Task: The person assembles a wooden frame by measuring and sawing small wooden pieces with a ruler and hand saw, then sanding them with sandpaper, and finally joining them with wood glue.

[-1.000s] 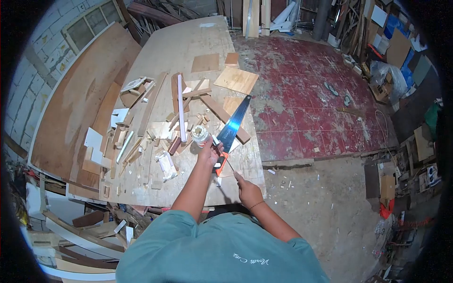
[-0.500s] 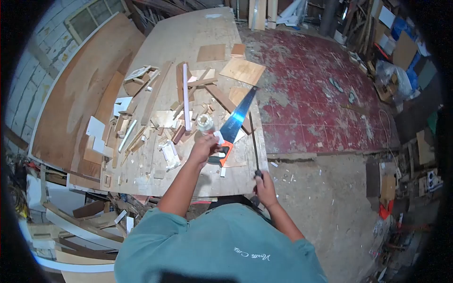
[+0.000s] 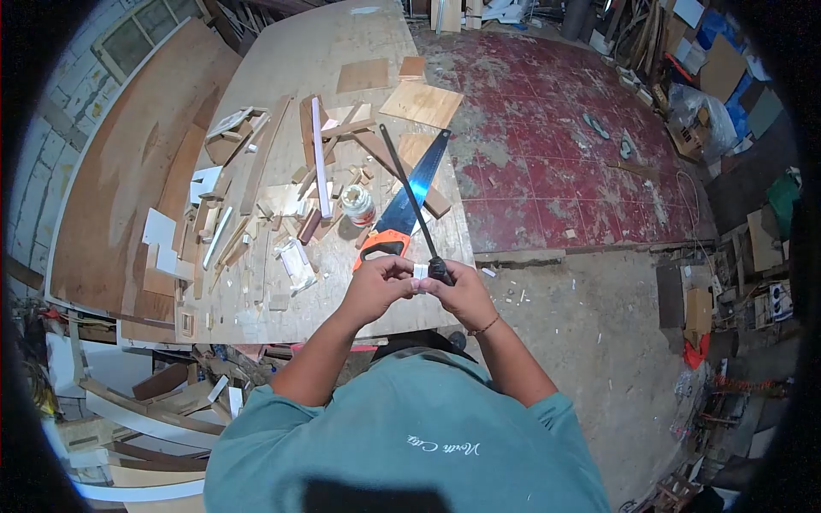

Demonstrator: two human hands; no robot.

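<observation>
My left hand (image 3: 376, 286) and my right hand (image 3: 462, 295) meet at the table's front edge, with a small white piece (image 3: 420, 271) between their fingertips. My right hand also has its fingers round the black handle (image 3: 439, 269) of a long thin dark tool (image 3: 404, 181), whose shaft points up and to the left across a handsaw. The handsaw (image 3: 412, 198) lies on the table (image 3: 359, 316), its orange and black grip just beyond my left hand. Left of its blade stands an open glass jar (image 3: 357, 205) with pale contents.
Wood strips (image 3: 321, 158), offcuts and flat boards (image 3: 422, 105) are scattered over the table. A large curved panel (image 3: 137, 171) leans along the left. Sandals (image 3: 596, 126) lie on the red floor (image 3: 547, 145). Curved white-edged pieces (image 3: 154, 415) are at the lower left.
My hands have come together over the front edge. The long tool has swung from the right edge to across the saw, and the white piece now sits between both hands.
</observation>
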